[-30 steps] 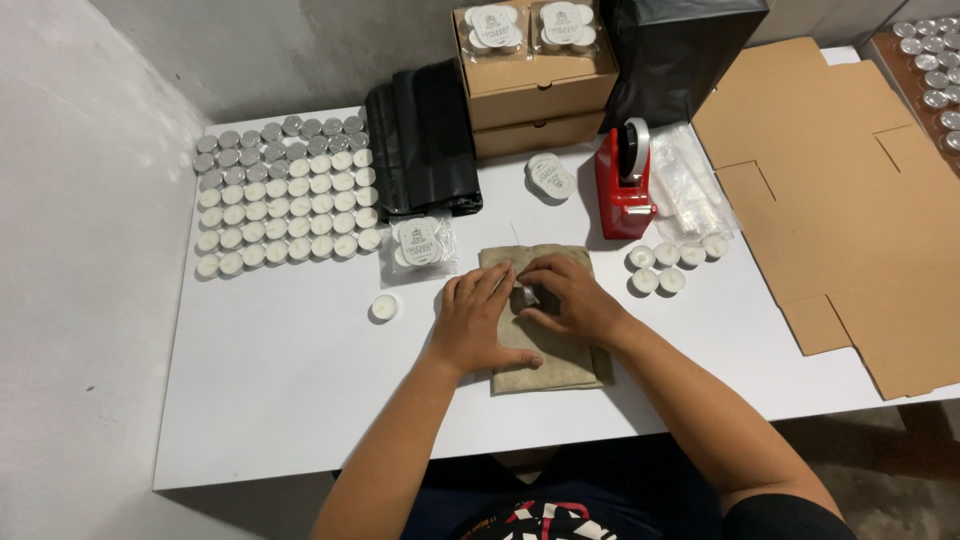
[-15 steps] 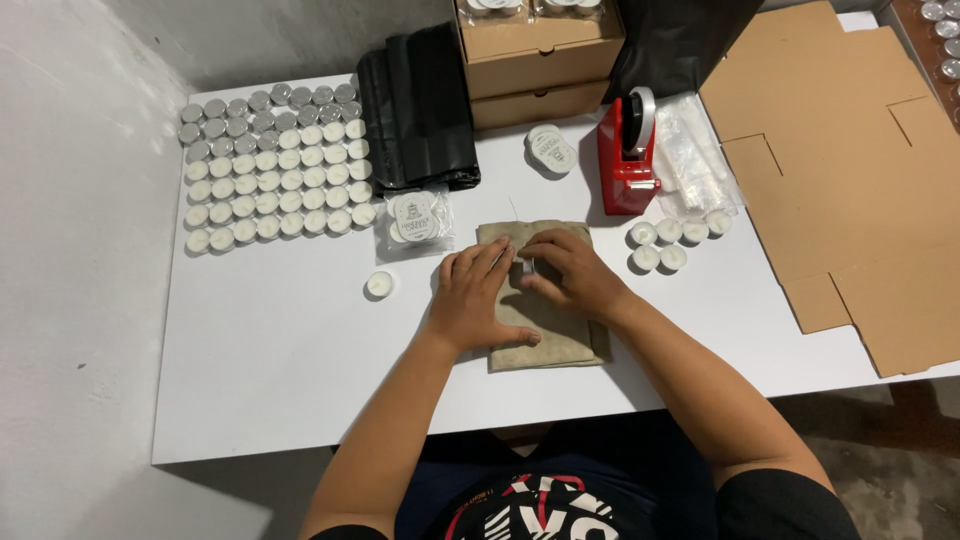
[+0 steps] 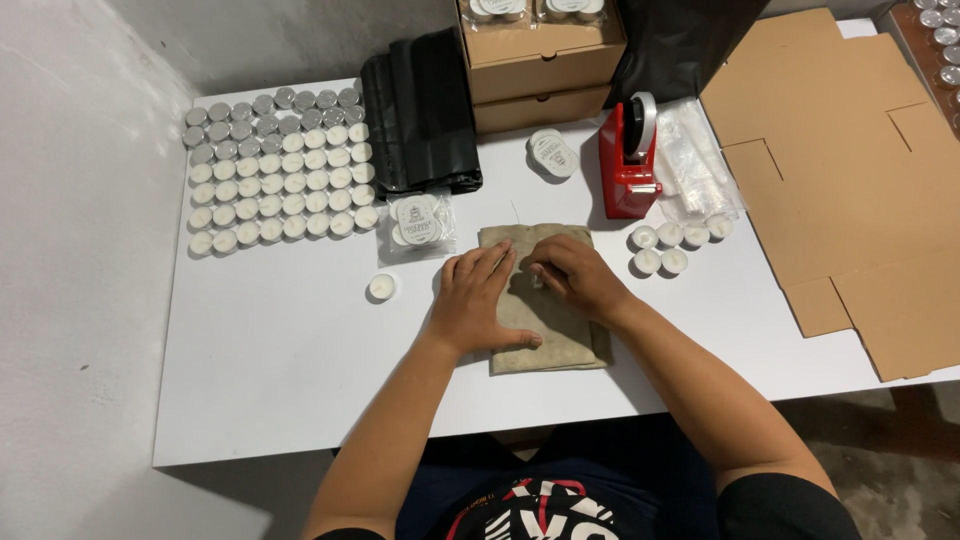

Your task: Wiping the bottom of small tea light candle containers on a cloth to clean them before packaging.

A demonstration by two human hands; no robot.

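A folded beige cloth (image 3: 560, 325) lies on the white table (image 3: 280, 370) in front of me. My left hand (image 3: 478, 300) rests flat on its left half, fingers spread. My right hand (image 3: 572, 272) presses on the cloth's upper middle, its fingertips pinched at something small that I cannot make out. A clear packet of tealights (image 3: 418, 222) lies just beyond the cloth's left corner, and a single white tealight (image 3: 381, 287) sits to the left of my left hand.
Rows of tealights (image 3: 275, 170) fill the far left. Black bags (image 3: 420, 125), stacked cardboard boxes (image 3: 540, 70), a red tape dispenser (image 3: 628, 160), clear plastic bags (image 3: 695, 165), several loose tealights (image 3: 668, 245) and flat cardboard (image 3: 850, 170) lie behind and right.
Both hands stay on the cloth; the fingers shift slightly. The view has drifted a little.
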